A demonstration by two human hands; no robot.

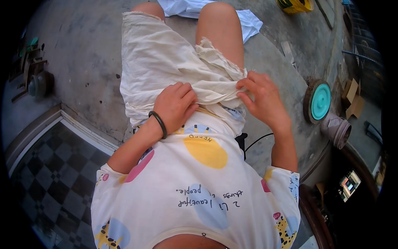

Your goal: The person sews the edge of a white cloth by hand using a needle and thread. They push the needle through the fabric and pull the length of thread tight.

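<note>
A creased off-white cloth (155, 58) with frayed edges lies across my lap and thighs, leaving one knee largely bare. My left hand (176, 103), a dark bangle on its wrist, rests near the waist with its fingers curled closed on a fold of the cloth. At the cloth's right edge my right hand (263, 97) pinches a bunched fold between thumb and fingers. What lies under the left fingers is hidden. Beneath the near edge of the cloth shows my white printed shirt (166, 170).
A pale blue-white cloth (251, 25) lies on the concrete floor beyond my knees. To the right are a yellow bucket (296, 5), a round turquoise-topped object (320, 101), a grey pot (338, 130) and a cardboard box (353, 97). A door sill (85, 128) edges checkered tiles at left.
</note>
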